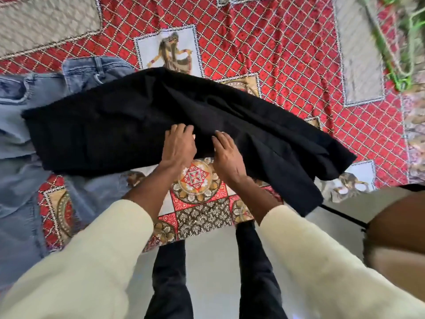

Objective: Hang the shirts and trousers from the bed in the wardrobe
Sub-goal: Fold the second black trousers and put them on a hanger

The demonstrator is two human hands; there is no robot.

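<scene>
Red patchwork bedspread point(264, 54) covers the bed, with a lattice print, grey panels and a white panel showing a dancing figure point(171, 51). Black trousers point(115, 125) lie across the spread near the bed's front edge, folded lengthwise, one end toward the left and the other drooping over the edge at the right. Blue jeans point(27, 107) lie at the left, partly under the black trousers, their waistband toward the far side and the legs running down along the left edge of the view.

Both hands rest on the black trousers near the middle of the near edge, close together but apart. Left hand point(178, 147): fingers bent at the cloth, the grip apparently gathering a fold, though the tips are buried in black and the hold is not clear. Right hand point(226, 155): fingers fairly straight, pressing flat on the cloth, grip released. Cream sleeves point(92, 261) cover both forearms.

Green hangers point(400, 72) lie blurred at the far right corner. Pale floor point(213, 272) and dark-trousered legs show below.
</scene>
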